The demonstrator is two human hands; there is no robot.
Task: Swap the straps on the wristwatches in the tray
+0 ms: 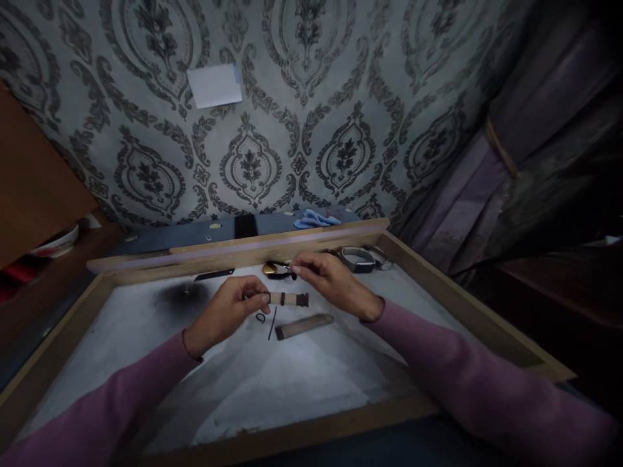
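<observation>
My left hand [233, 308] is closed on a short watch strap [289, 299], beige with dark brown ends, which points to the right over the tray. My right hand [335, 279] has its thumb and fingertips pinched together just above and beyond the strap; what they hold is too small and dark to make out. Beside those fingertips lies a gold-coloured round watch [270, 269] with dark parts around it. Below the strap lie a second, worn brown strap piece [304, 326], a thin black stick [272, 324] and a small black loop [261, 318].
The wooden-framed tray [292, 425] has a pale bottom and raised edges. Along its back lie a black blade-like strip [214, 275] and watches with grey bands [357, 259]. Behind it, a blue cloth [316, 219] rests near the patterned wall. A curtain [467, 194] hangs at right.
</observation>
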